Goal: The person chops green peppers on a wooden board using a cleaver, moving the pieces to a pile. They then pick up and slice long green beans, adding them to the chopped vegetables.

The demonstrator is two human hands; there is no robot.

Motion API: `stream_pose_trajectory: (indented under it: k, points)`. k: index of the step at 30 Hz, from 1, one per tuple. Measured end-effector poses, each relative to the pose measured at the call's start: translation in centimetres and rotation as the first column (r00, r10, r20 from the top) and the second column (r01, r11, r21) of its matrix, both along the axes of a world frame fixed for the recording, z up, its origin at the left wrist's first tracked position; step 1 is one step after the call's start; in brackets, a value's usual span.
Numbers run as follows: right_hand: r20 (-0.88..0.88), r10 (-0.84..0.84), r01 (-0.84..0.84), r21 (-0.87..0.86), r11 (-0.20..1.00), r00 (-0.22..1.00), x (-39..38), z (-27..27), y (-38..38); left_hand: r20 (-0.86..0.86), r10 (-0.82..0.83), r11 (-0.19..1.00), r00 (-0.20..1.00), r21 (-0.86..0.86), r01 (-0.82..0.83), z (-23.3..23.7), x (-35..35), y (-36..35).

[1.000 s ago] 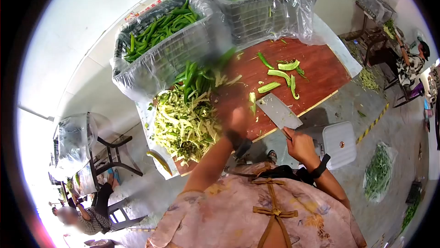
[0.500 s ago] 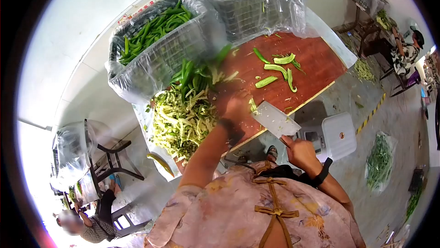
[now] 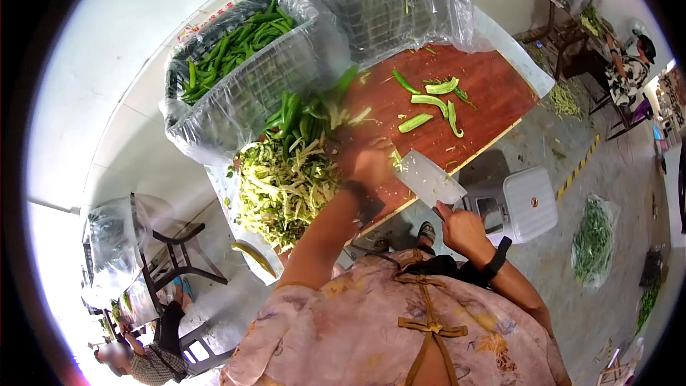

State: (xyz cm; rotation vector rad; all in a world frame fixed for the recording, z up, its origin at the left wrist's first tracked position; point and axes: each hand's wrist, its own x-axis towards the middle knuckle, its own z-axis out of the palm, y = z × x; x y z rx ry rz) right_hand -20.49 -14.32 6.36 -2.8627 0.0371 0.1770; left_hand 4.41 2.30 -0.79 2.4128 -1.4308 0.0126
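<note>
My right hand [image 3: 466,230] is wrapped round the handle of a cleaver [image 3: 431,178], whose broad blade lies over the red-brown board [image 3: 486,75] near its front edge. Blurred, my left hand [image 3: 373,164] rests on the board to the left of the blade, fingers closed on a green pepper piece [image 3: 396,159] at the blade's edge. To its left lies a heap of pale green shredded pepper [image 3: 282,189], with whole green peppers [image 3: 296,118] at its back. Several split pepper pieces [image 3: 431,104] lie on the board beyond the cleaver.
Behind the board stand two plastic-lined crates, one with green peppers [image 3: 236,47], the other crate [image 3: 400,18] at its right. Below the board's edge is a white scale-like box [image 3: 529,204]. A bag of greens [image 3: 594,243] lies on the floor. Other people sit at left and right.
The view has shifted slightly. My right hand and the cleaver have barely moved, and my left hand stays beside the blade. The pepper pieces on the board lie as before.
</note>
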Motion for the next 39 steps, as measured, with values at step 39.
stream_pose_trajectory:
  k: [39]
  points:
    - [0.008,0.032,-0.033,0.046,0.998,0.999,2.8,-0.8,0.1,0.036,0.252,0.944,0.967,0.212,-0.254,-0.9,-0.3,0.3]
